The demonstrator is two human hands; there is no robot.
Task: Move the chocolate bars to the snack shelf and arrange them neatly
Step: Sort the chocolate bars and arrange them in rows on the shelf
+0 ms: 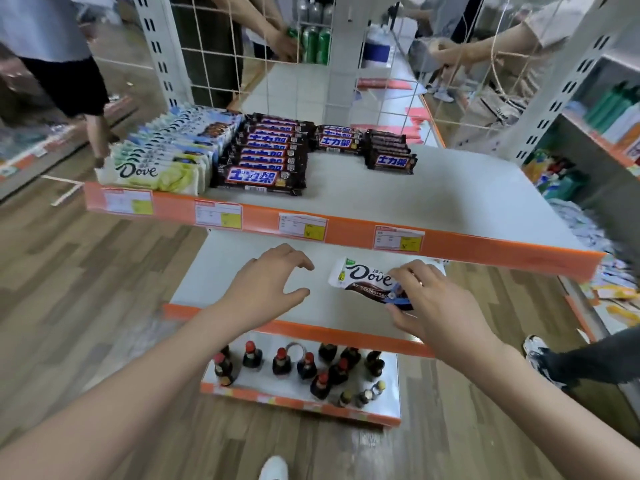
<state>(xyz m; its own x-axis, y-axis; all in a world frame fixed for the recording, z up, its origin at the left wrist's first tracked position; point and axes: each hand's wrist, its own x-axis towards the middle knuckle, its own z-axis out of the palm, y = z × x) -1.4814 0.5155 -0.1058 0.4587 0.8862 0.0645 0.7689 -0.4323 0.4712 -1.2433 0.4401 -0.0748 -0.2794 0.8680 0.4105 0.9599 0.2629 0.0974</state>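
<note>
Both bare forearms reach forward from the bottom corners, angled in toward each other. Left hand hovers palm down, fingers spread and loosely curved, thumb out to the side, nothing in it. Right hand is palm down too, its fingertips and thumb pinching a Dove bar by its near end.

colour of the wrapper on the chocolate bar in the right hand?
White on top, dark brown below, on the chocolate bar in the right hand; head view.
</note>
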